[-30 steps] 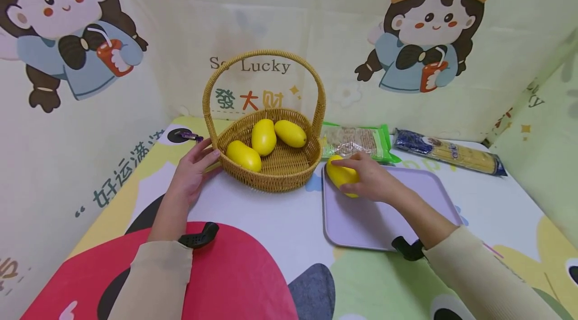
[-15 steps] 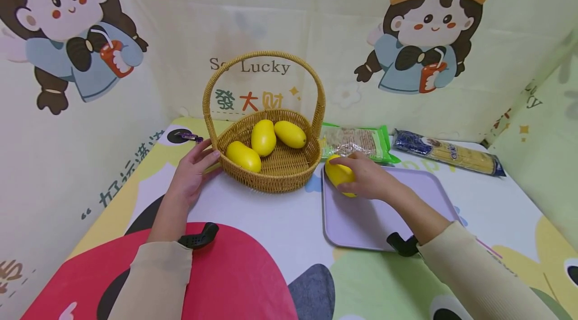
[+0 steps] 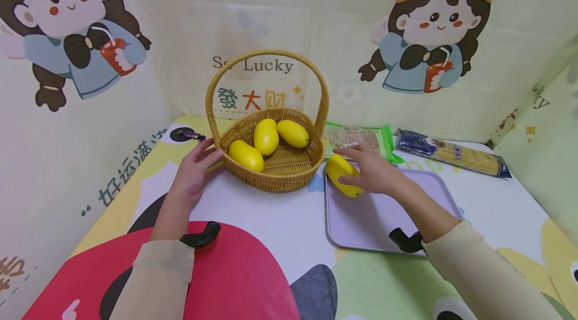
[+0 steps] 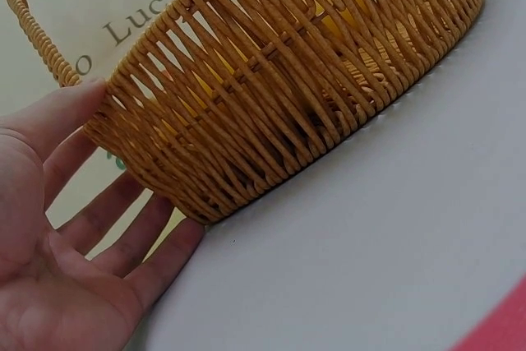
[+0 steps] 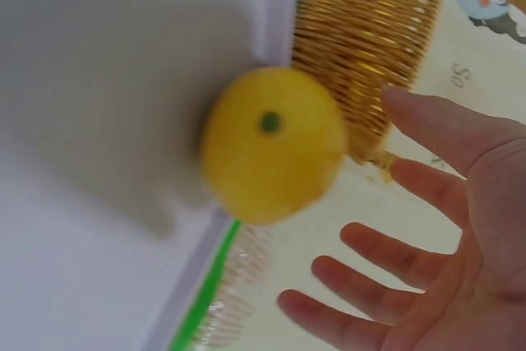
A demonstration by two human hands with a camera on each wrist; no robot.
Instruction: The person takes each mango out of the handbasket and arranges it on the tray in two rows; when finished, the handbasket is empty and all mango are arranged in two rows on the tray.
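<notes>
A wicker basket with a tall arched handle holds several mangoes, such as the yellow mango in its middle. My left hand touches the basket's left side. In the left wrist view, its thumb meets the rim and its fingers reach straight along the woven wall. Another mango lies on the far left corner of a lilac tray. My right hand is just over this mango. The right wrist view shows its fingers spread and apart from the mango.
Behind the tray lies a clear packet with green edges. To its right is a blue-ended packet of noodles. A small purple item sits left of the basket. A printed cloth wall stands close behind.
My right hand has spread its fingers and come slightly away from the mango, which stays on the tray. The left hand stays at the basket. The head view has shifted slightly.
</notes>
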